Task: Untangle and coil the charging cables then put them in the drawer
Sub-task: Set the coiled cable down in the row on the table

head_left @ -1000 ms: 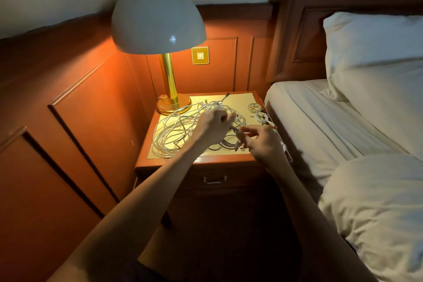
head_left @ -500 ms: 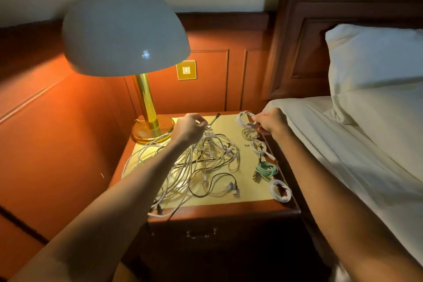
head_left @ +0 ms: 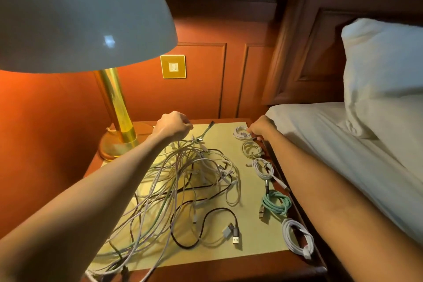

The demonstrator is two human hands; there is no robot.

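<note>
On nightstand [head_left: 229, 265], tangled cables [head_left: 194, 178] heaped left-centre; far strands gripped in curled left hand [head_left: 171, 126]. 5 coiled cables [head_left: 263, 167] lined along right edge; farthest coil [head_left: 240, 132] pinched by right hand [head_left: 261, 128].

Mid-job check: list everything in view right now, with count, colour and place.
tangled cables: one heap, mostly white with black and pale green strands, centre of nightstand top
coiled cables: five, four white and one teal, row along the nightstand's right edge
nightstand: one, red-brown wood with yellowish top, left of the bed
lamp: one, white dome shade on brass stem, nightstand's back left
wall switch: one, gold plate, behind the nightstand
bed: one, white sheet, right side
pillow: one, white, head of the bed
left hand: one, curled round strands rising from the heap
right hand: one, fingers curled at the farthest white coil, grip unclear
</note>
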